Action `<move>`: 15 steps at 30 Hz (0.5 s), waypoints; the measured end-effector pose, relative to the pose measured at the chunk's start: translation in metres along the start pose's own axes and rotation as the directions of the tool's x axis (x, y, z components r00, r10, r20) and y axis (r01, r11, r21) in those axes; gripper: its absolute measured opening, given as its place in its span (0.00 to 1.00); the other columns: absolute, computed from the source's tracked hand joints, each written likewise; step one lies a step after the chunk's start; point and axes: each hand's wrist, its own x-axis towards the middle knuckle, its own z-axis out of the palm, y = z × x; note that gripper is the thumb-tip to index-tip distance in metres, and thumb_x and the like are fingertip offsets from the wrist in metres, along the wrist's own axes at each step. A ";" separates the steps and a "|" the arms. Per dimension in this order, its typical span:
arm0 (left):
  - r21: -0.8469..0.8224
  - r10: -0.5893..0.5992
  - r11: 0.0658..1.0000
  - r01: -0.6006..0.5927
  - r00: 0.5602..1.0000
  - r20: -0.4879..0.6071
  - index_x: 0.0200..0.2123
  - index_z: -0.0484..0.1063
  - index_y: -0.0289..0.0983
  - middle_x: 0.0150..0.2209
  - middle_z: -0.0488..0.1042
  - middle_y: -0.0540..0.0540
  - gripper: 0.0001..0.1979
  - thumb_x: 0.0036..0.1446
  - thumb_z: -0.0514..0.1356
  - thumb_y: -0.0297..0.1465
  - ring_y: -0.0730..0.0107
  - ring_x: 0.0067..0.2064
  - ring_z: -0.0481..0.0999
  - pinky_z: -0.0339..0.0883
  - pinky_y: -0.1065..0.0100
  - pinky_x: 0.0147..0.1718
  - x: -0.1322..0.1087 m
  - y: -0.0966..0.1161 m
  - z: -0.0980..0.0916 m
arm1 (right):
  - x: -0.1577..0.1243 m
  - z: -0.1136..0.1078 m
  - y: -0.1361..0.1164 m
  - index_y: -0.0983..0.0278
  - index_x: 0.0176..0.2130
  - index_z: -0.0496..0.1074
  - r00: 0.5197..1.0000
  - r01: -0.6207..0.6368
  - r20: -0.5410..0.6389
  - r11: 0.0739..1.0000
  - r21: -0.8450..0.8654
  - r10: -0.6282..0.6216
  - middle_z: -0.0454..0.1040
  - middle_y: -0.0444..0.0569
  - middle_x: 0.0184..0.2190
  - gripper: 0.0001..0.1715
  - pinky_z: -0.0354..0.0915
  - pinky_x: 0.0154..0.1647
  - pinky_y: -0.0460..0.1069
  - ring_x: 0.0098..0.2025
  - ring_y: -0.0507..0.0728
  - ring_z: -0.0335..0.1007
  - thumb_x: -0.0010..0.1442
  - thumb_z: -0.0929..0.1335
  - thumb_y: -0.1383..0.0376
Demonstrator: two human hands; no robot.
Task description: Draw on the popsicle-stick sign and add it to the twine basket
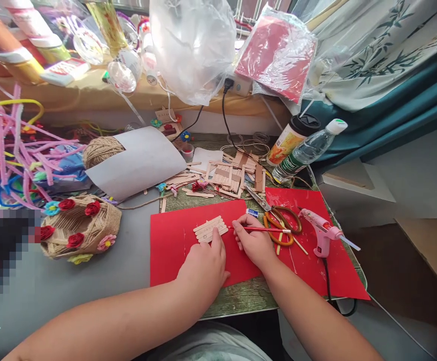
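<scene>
A small panel of craft sticks (208, 231) lies on red card (169, 250), with faint pencil marks and a star shape on it. The index finger of my left hand (205, 265) presses on the panel and holds it down; its other fingers are partly hidden. Pinched in my right hand (254, 243) is a red pencil (258, 229), its tip close to the panel's right edge. Just beyond that hand lie a small blue-and-white eraser (252, 213) and scissors with orange-brown handles (289, 225).
A pink glue gun (321, 233) rests on a second red card at the right. Behind are loose craft sticks (224, 175), a water bottle (304, 153) and a patterned cup (288, 140). A twine basket with flowers (107, 220) stands left, near pipe cleaners (19, 130).
</scene>
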 end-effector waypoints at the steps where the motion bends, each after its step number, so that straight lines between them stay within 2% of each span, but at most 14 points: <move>1: -0.001 -0.006 1.000 0.006 1.000 -0.012 0.68 0.62 0.30 0.72 0.54 0.27 0.37 0.63 0.58 0.47 0.53 0.43 0.81 0.74 0.58 0.32 -0.001 0.000 0.001 | 0.000 0.000 0.000 0.60 0.35 0.68 1.000 0.004 0.001 1.000 0.010 -0.004 0.69 0.39 0.22 0.22 0.57 0.18 0.46 0.17 0.50 0.61 0.62 0.71 0.45; 5: -0.028 -0.041 0.999 0.039 0.997 -0.070 0.68 0.62 0.29 0.70 0.60 0.26 0.36 0.64 0.57 0.46 0.51 0.47 0.79 0.74 0.58 0.36 -0.005 0.002 0.003 | -0.003 0.001 -0.015 0.61 0.39 0.71 0.997 0.078 0.023 0.997 0.008 -0.078 0.71 0.41 0.24 0.19 0.63 0.23 0.47 0.21 0.51 0.65 0.61 0.72 0.48; 8: -0.057 -0.063 0.997 0.058 0.994 -0.084 0.69 0.59 0.27 0.69 0.59 0.23 0.39 0.63 0.58 0.47 0.50 0.48 0.79 0.74 0.59 0.36 -0.010 0.003 0.004 | -0.006 0.004 -0.042 0.61 0.43 0.74 0.988 0.135 0.087 0.989 -0.051 -0.130 0.76 0.47 0.33 0.17 0.69 0.29 0.49 0.26 0.53 0.69 0.63 0.72 0.51; 11: -0.083 -0.073 0.994 0.066 0.995 -0.074 0.69 0.59 0.25 0.68 0.58 0.19 0.39 0.63 0.59 0.45 0.49 0.48 0.80 0.73 0.60 0.34 -0.013 0.004 0.004 | -0.001 0.016 -0.059 0.61 0.42 0.75 0.976 0.158 0.167 0.983 -0.095 -0.141 0.77 0.49 0.34 0.15 0.68 0.28 0.49 0.26 0.52 0.68 0.63 0.71 0.53; 15: -0.081 -0.075 0.994 0.072 0.997 -0.034 0.67 0.62 0.23 0.67 0.59 0.17 0.35 0.65 0.58 0.41 0.48 0.49 0.81 0.73 0.61 0.32 -0.011 0.004 0.007 | 0.016 0.040 -0.047 0.60 0.35 0.73 0.970 0.134 0.221 0.982 -0.132 -0.102 0.74 0.45 0.27 0.16 0.66 0.25 0.48 0.24 0.54 0.68 0.63 0.70 0.50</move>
